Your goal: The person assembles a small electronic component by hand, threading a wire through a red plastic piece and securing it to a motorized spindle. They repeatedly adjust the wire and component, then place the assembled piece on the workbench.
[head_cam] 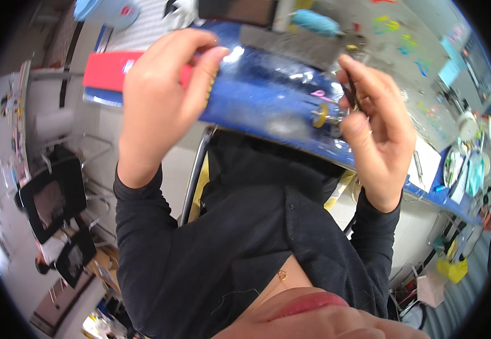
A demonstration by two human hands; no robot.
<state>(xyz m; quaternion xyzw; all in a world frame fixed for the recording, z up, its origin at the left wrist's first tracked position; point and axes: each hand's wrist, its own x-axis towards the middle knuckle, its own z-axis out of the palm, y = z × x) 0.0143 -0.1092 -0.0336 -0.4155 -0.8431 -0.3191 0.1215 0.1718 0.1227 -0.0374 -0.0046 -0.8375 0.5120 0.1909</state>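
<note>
My left hand (pixel 160 80) is raised over the left part of the blue table surface (pixel 249 95). Its thumb and index fingertips nearly meet, and whether something tiny is between them cannot be made out. A row of small yellow and dark marks (pixel 210 91) shows along the thumb's edge, beside a red flat piece (pixel 109 72) partly behind the hand. In my right hand (pixel 381 114) is a slim dark tool (pixel 349 91), blurred and held between thumb and fingers. Near those fingertips are a yellow disc (pixel 321 115) with metal parts and a small pink loop (pixel 319 94).
A blue thread spool (pixel 315 22) and a dark rectangular panel (pixel 237 10) lie at the back. A light blue bucket (pixel 107 12) stands back left. White paper (pixel 425 163) with a slim tool lies right. Black chairs (pixel 52 195) and a person (pixel 44 262) are off left.
</note>
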